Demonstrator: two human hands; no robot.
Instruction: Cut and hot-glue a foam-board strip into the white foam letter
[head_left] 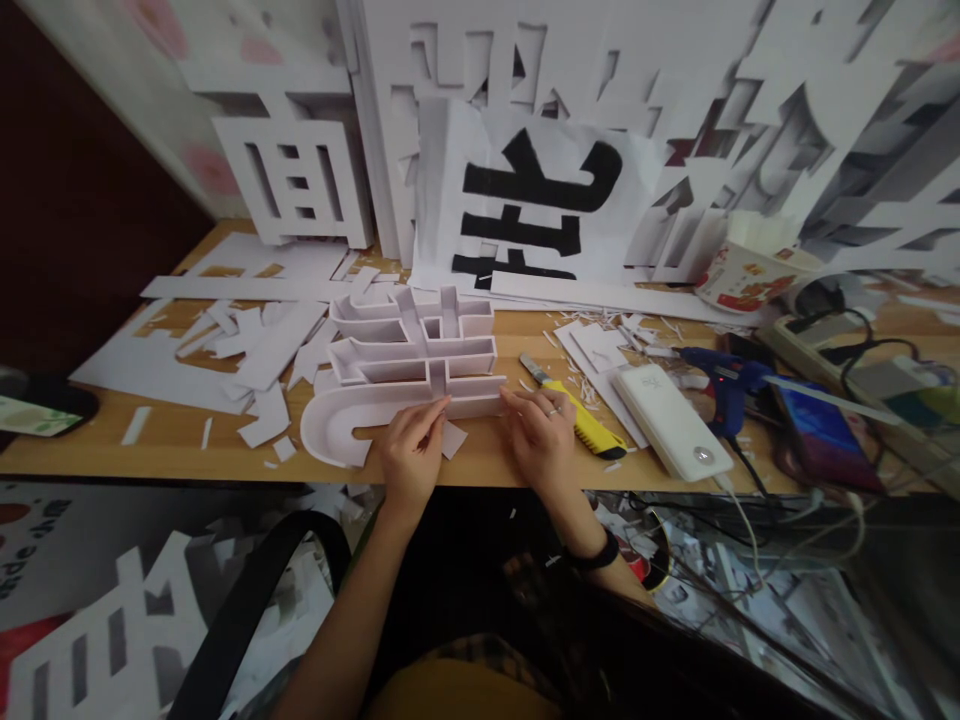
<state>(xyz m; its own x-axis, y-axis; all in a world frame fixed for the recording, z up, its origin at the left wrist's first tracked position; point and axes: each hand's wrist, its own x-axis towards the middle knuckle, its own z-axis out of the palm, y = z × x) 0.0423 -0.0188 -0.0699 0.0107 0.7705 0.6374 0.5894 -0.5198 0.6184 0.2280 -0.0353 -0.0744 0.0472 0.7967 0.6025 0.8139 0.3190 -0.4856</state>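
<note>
A white hollow foam-board character with raised walls (352, 410) lies on the wooden table. My left hand (412, 445) is closed at its near wall, fingertips pinched by the central stem. At the right end of the same near strip, my right hand (541, 435) is closed too, thumb and fingers together on the strip's end. Both hands appear to hold the near white strip (476, 406). A small white scrap (453, 440) lies between the hands. Just right of my right hand is a yellow utility knife (589, 420), its blade pointing away.
A white power bank (671, 422), a blue glue gun (724, 385), a phone (829, 435) and cables crowd the right. Paper scraps (247, 335) cover the left. A printed sheet (525, 200) and cut-out boards (300, 180) stand behind. A paper cup (754, 270) is at back right.
</note>
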